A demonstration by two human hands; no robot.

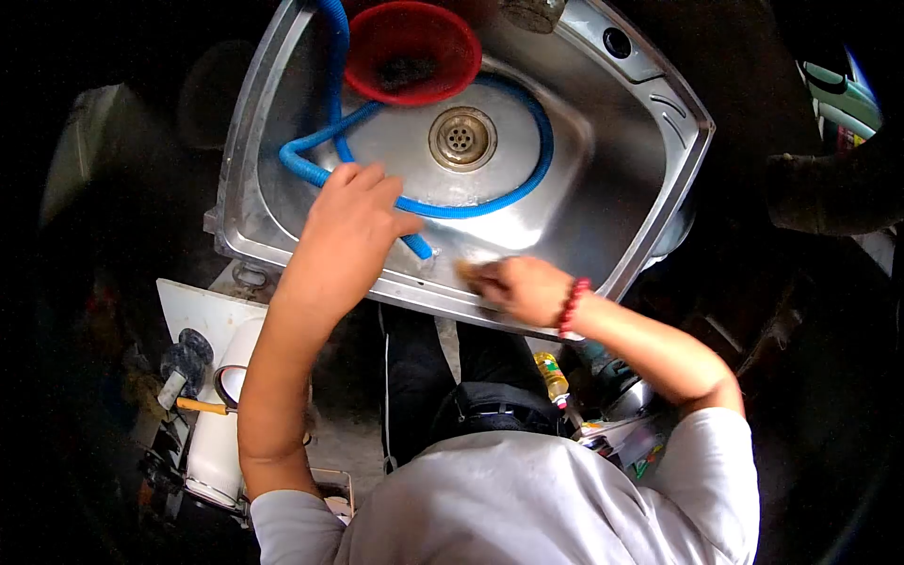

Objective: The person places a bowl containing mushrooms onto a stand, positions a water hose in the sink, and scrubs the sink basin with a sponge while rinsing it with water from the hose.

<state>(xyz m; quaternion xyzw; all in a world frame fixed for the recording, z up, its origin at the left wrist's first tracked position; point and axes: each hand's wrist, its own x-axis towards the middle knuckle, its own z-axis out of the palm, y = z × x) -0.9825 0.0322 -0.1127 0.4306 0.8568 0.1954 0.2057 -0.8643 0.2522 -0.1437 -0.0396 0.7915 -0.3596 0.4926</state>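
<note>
My left hand (353,221) is closed around a blue ribbed hose (471,209) over the near left side of a steel sink (603,179). The hose's open end (419,247) sticks out below my thumb and points at the sink's near wall. My right hand (527,290), with a red bead bracelet (573,306) at the wrist, is at the near rim. Its fingers are closed and smeared by motion, with a small brownish thing (467,271) at their tips that I cannot make out.
A red plastic bowl (412,52) sits at the back left of the sink, the drain (462,138) in front of it. The hose loops round the drain. Below the sink are a bottle of yellow liquid (552,375) and, at left, a yellow-handled tool (201,406).
</note>
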